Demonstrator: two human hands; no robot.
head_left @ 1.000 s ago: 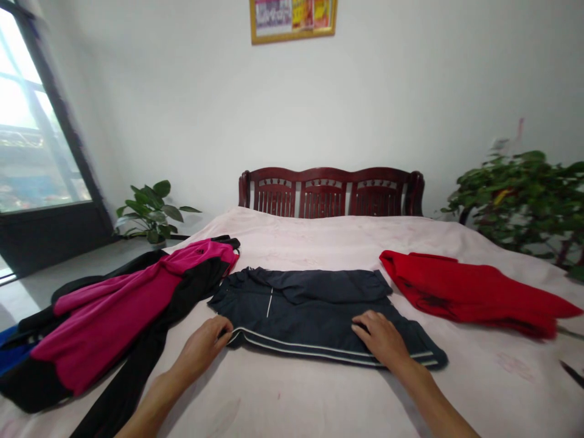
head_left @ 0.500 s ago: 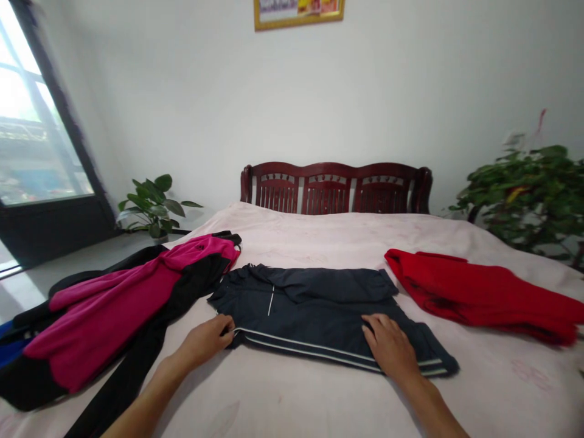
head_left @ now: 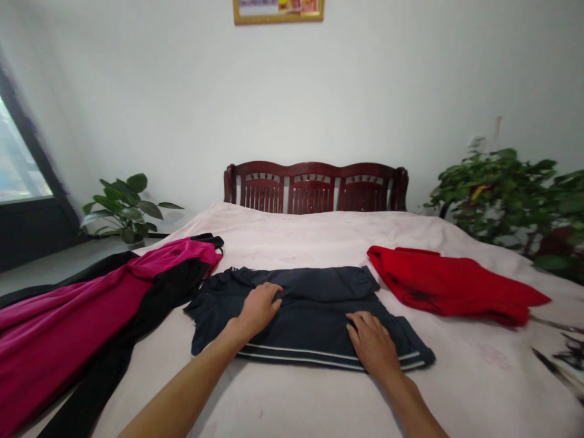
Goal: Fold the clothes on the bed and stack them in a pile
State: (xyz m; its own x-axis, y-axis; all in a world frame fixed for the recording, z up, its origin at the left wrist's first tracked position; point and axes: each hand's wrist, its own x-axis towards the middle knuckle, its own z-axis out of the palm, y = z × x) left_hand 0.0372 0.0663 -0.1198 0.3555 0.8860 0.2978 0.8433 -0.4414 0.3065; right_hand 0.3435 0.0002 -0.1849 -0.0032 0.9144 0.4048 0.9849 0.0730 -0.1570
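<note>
Dark navy sports pants (head_left: 314, 310) lie spread on the bed, with two white stripes along the near edge. Their gathered waist end is to the left and the leg ends are to the right. My left hand (head_left: 261, 309) rests on the middle-left of the cloth, fingers slightly bent and lying on the fabric. Nearer the right end, my right hand (head_left: 371, 340) lies on the pants above the stripes with its fingers apart. Neither hand appears to grip the cloth, though the left palm is hidden.
A pink and black jacket (head_left: 114, 304) lies at the left, close to the waist end. To the right is a folded red garment (head_left: 447, 283). Some dark, thin objects (head_left: 570, 353) sit at the right edge. Pale pink bedding (head_left: 296, 404) covers the bed.
My left hand has let go of the pants' near left corner and moved up and right onto the cloth. My right hand stays on the pants. The view has turned slightly right.
</note>
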